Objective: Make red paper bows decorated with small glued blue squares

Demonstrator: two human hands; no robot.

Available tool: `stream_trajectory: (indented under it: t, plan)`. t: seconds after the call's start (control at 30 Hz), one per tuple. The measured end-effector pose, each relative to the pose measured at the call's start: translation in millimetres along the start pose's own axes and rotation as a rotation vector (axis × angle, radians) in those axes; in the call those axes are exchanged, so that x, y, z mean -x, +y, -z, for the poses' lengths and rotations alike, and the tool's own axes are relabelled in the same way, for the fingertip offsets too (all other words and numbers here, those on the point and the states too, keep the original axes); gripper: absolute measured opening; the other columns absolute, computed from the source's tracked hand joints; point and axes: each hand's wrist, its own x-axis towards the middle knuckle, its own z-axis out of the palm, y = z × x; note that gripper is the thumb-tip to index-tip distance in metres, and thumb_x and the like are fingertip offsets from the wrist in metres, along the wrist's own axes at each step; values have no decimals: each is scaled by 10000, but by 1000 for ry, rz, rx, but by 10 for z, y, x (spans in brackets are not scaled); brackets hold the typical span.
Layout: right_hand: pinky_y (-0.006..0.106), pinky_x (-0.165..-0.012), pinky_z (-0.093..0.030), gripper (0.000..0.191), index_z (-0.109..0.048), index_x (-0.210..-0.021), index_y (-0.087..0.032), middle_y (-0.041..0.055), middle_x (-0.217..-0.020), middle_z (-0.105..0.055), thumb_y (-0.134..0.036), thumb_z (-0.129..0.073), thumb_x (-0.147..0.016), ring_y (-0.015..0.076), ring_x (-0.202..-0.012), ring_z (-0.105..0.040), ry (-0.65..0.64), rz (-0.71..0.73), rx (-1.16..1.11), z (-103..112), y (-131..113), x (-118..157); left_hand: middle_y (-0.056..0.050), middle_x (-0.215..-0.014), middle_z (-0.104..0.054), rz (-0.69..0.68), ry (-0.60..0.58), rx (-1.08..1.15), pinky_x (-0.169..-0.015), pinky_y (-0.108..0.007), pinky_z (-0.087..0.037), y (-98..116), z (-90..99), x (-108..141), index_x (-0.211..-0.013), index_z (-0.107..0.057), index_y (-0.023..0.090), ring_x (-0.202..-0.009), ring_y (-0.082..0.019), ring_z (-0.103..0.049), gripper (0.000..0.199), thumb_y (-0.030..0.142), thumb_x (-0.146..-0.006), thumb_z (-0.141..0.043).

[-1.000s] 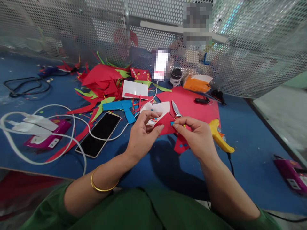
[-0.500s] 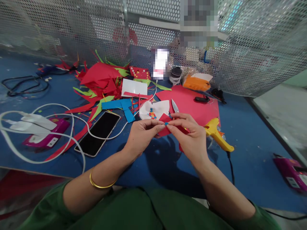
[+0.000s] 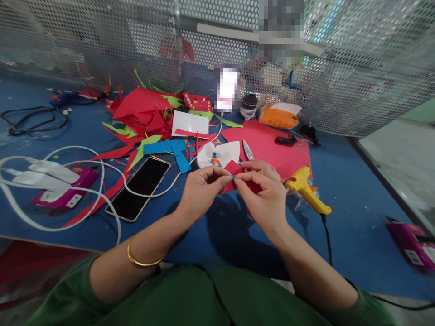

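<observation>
Over the table's middle, my left hand (image 3: 203,190) and my right hand (image 3: 264,190) meet fingertip to fingertip. Both are closed, with thumbs and forefingers pinching a tiny blue paper piece (image 3: 233,175). A folded-looking red paper piece (image 3: 234,166) shows behind and below the fingers; they hide much of it, and which fingers support it I cannot tell. Just beyond my hands, a white paper (image 3: 231,148) carries small coloured paper bits (image 3: 215,161). The scissors (image 3: 248,150) lie beside it with a blade showing. To the right of my right hand is a yellow glue gun (image 3: 307,190).
A black-screened phone (image 3: 139,189), looping white cables (image 3: 102,181) and a purple power strip (image 3: 79,183) lie left. Blue strips (image 3: 166,147) and red scraps (image 3: 142,106) sit beyond. A red sheet (image 3: 268,140) lies right, before a perforated metal screen (image 3: 217,50).
My right hand has shifted slightly left and its fingers have moved closer over the blue piece, which now shows less. The red paper has tilted a little. My left hand has barely moved.
</observation>
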Motion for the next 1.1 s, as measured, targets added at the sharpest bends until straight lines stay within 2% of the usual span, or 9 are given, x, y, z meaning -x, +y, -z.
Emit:
stream_trajectory:
  t: [0.13,0.43,0.53,0.7,0.8,0.9,1.0,1.1]
  plan:
    - [490,-987,-456,48,-727,-846,-237,68,-1054,-716,-224,-683,-859,248,-1078,-632,-8,19,2,41,22,-28,27,-634,-632,-39,-8,-81,-547,-199,-432,4,5,4,-756,-717,147,-563,-79,-527,137,275,-752,-764]
    - [466,-974,-453,90,-660,-792,-234,68,-1054,-712,-214,-641,-878,246,-1080,-625,-103,18,-50,54,46,-56,15,-661,-670,-123,-2,-174,-579,-216,-430,16,-13,9,-729,-730,154,-600,-96,-544,85,235,-750,-743]
    - [447,-967,-455,111,-641,-784,-227,77,-1076,-710,-210,-603,-887,237,-1076,-638,-140,-56,-130,70,48,-74,-4,-692,-711,-86,22,-130,-595,-228,-454,4,-15,8,-754,-764,163,-625,-114,-577,107,267,-729,-767]
    - [406,-951,-447,138,-615,-737,-215,78,-1081,-724,-256,-594,-867,240,-1108,-646,-210,-289,-276,135,79,-146,-17,-704,-740,-25,36,-48,-594,-225,-468,-27,-7,-6,-750,-788,176,-622,-113,-586,140,298,-687,-814]
    - [341,-769,-474,140,-624,-740,-212,35,-851,-708,-305,-603,-842,207,-875,-660,-301,-367,-272,169,110,-183,-14,-705,-737,15,-4,-16,-588,-223,-468,-27,-6,-6,-750,-785,176,-601,-105,-582,134,288,-684,-818]
    - [286,-604,-417,139,-637,-759,-206,-22,-674,-612,-324,-610,-826,142,-635,-543,-335,-388,-259,178,124,-193,-3,-680,-709,46,-37,0,-578,-218,-460,-11,-13,0,-744,-764,163,-575,-91,-560,127,271,-693,-808]
    - [274,-582,-398,134,-637,-751,-202,-25,-670,-607,-313,-609,-820,124,-609,-498,-313,-376,-249,170,114,-183,15,-652,-655,58,-54,18,-562,-223,-462,-5,-22,1,-717,-702,150,-560,-89,-540,181,283,-673,-816]
    - [278,-588,-403,128,-632,-746,-206,-21,-673,-618,-305,-602,-821,128,-616,-509,-305,-349,-222,158,101,-170,29,-694,-636,45,-6,45,-575,-226,-482,-22,-23,-11,-772,-644,159,-602,-101,-570,277,272,-622,-847]
